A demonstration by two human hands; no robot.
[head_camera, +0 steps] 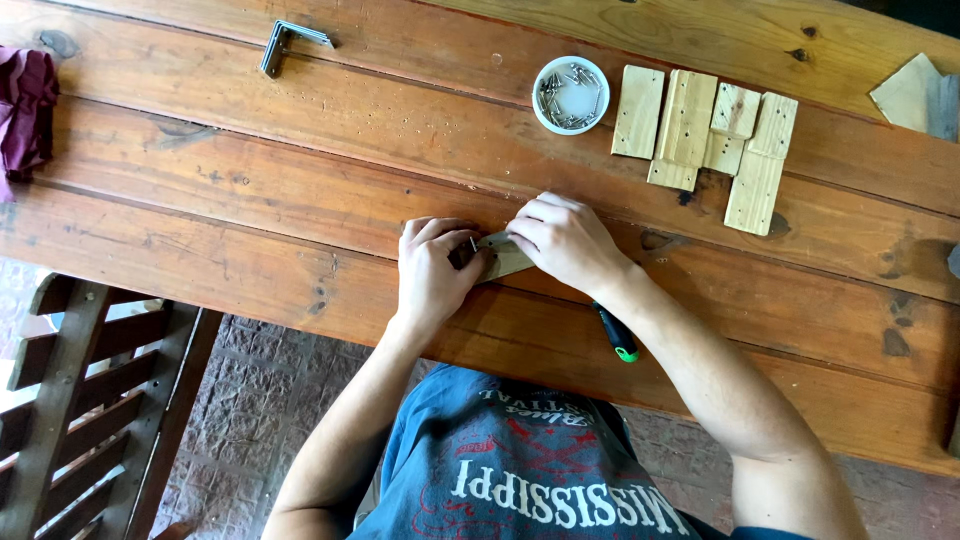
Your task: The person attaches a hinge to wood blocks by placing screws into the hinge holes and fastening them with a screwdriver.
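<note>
My left hand and my right hand meet over a small pale wooden piece lying on the brown plank table. Both hands grip the piece from either side. A small metal screw stands between my left fingers at the piece's left end. A screwdriver with a black and green handle lies under my right forearm near the table's front edge.
A white bowl of screws sits at the back. Several pale wooden blocks lie to its right. A metal angle bracket lies at the back left, a dark red cloth at the far left. A wooden chair stands below left.
</note>
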